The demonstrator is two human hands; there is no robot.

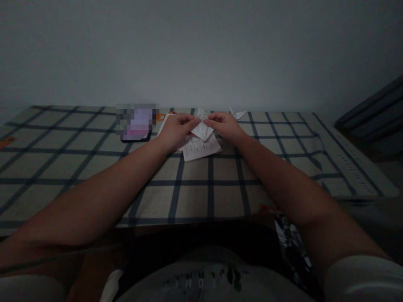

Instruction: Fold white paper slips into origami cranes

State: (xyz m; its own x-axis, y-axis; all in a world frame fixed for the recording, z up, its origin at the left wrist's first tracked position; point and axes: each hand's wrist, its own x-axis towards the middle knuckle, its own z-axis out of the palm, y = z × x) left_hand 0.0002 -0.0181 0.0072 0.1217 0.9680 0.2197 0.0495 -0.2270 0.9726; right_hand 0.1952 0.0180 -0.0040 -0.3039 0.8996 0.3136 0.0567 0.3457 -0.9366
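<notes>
A piece of white folded paper (pixel 203 131), diamond-shaped with creases and a pointed top, is held up between my two hands. My left hand (pixel 179 129) pinches its left side between thumb and fingers. On the opposite side, the thumb and fingers of my right hand (pixel 225 126) close on its right edge. Beneath it lies a printed sheet (pixel 201 150), partly covered by the folded paper and my left hand. Just behind my right hand rests another folded white paper piece (pixel 238 114) with pointed ends, partly hidden.
A phone (pixel 137 126) with a lit, partly blurred screen is left of my hands. The checked tablecloth (pixel 195 197) covers the table, which meets a plain wall (pixel 201 54) at the back. A dark ridged object (pixel 374 121) stands beyond the right edge.
</notes>
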